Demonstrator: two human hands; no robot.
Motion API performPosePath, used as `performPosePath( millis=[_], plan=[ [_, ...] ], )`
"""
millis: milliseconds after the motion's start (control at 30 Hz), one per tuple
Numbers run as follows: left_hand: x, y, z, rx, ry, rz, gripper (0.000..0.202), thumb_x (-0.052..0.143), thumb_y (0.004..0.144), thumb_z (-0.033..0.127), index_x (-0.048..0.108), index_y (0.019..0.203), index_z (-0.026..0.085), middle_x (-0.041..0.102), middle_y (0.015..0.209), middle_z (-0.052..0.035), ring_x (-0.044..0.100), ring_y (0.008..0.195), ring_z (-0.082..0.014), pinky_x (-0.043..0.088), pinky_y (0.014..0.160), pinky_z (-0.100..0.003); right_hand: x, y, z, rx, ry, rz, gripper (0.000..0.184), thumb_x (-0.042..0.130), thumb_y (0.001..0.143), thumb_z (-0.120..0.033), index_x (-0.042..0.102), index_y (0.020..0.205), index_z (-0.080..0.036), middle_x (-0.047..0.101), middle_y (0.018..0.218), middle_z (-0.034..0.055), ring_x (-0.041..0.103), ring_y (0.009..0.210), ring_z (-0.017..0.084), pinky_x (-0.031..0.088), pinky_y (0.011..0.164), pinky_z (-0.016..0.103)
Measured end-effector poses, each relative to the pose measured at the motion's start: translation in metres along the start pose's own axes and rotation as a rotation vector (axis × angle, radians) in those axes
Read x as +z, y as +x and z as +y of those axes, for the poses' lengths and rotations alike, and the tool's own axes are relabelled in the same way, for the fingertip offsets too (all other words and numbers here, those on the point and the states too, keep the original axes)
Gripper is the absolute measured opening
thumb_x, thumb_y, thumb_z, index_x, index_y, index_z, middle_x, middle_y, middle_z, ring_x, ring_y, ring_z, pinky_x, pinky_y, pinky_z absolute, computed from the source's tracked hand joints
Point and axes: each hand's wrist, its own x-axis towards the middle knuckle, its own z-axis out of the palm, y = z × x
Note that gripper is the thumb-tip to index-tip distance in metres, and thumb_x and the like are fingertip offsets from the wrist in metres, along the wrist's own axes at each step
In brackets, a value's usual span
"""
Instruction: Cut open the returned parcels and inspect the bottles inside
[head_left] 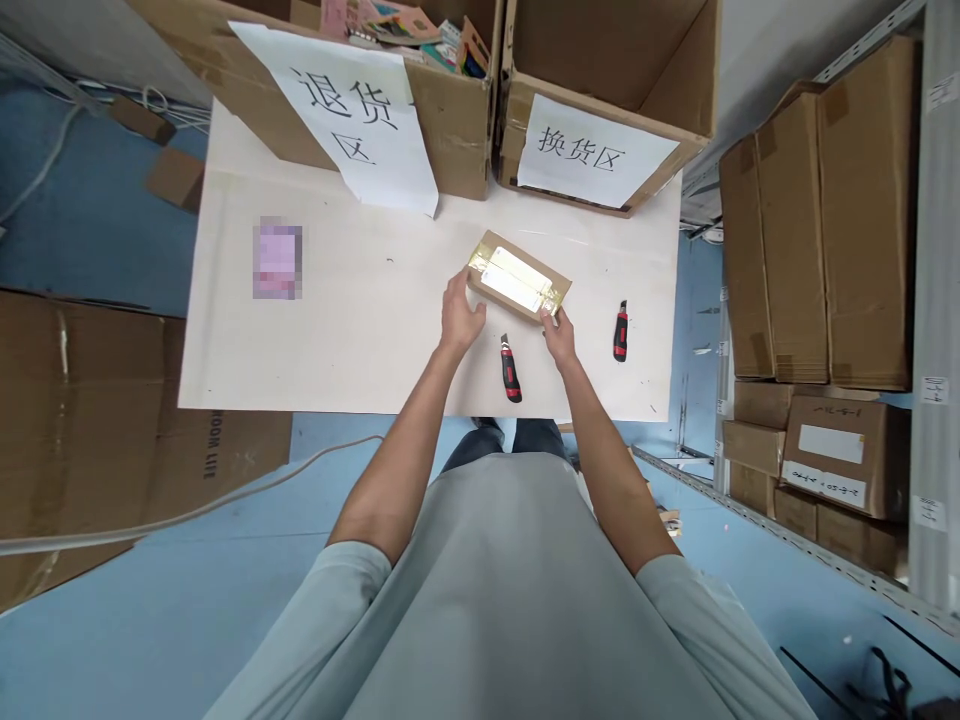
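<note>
A small cardboard parcel (517,278) with a white label and shiny tape sits at a slant over the white table. My left hand (459,315) grips its left end, the thumb apart from the fingers. At the lower right corner, my right hand (559,335) has its thumb and fingers closed on the same parcel. Between my forearms lies a black and red utility knife (511,370), its tip toward the parcel. Another utility knife (621,332) of the same kind rests to the right of my right hand. The parcel's underside is hidden.
Two open cardboard boxes with paper signs stand along the table's (360,340) far edge; the left box (457,150) contains colourful packets, the right box (600,100) shows bare walls. A pixelated purple item (277,260) lies at left. Stacked cartons (866,220) fill the right-hand shelf.
</note>
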Motion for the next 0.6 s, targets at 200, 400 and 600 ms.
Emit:
performPosePath(
  millis=[200, 400, 600],
  plan=[
    [-0.017, 0.035, -0.015, -0.058, -0.059, -0.018, 0.092, 0.089, 0.094, 0.043, 0.046, 0.173, 0.020, 0.047, 0.179, -0.0222, 0.043, 0.169, -0.0415, 0.031, 0.141, -0.059, 0.014, -0.006, -0.002, -0.017, 0.033, 0.043, 0.084, 0.054, 0.105, -0.072, 0.049, 0.172, -0.022, 0.061, 0.171, 0.0132, 0.062, 0.152, 0.028, 0.059, 0.118, 0.044],
    [-0.024, 0.036, -0.022, -0.111, -0.106, -0.063, 0.082, 0.087, 0.095, 0.046, 0.056, 0.166, 0.019, 0.056, 0.171, -0.0215, 0.053, 0.161, -0.0411, 0.037, 0.138, -0.056, 0.023, -0.007, -0.006, 0.026, -0.065, 0.017, 0.087, 0.046, 0.104, -0.083, 0.048, 0.170, -0.026, 0.060, 0.173, 0.0113, 0.064, 0.151, 0.026, 0.061, 0.114, 0.042],
    [-0.041, 0.018, -0.015, -0.138, 0.017, -0.052, 0.065, 0.082, 0.094, 0.042, 0.066, 0.152, 0.017, 0.065, 0.152, -0.0204, 0.070, 0.136, -0.0364, 0.055, 0.124, -0.052, 0.017, -0.010, -0.002, 0.001, -0.060, -0.022, 0.084, 0.046, 0.104, -0.083, 0.055, 0.165, -0.027, 0.065, 0.167, 0.0111, 0.067, 0.145, 0.026, 0.060, 0.115, 0.043]
  ],
)
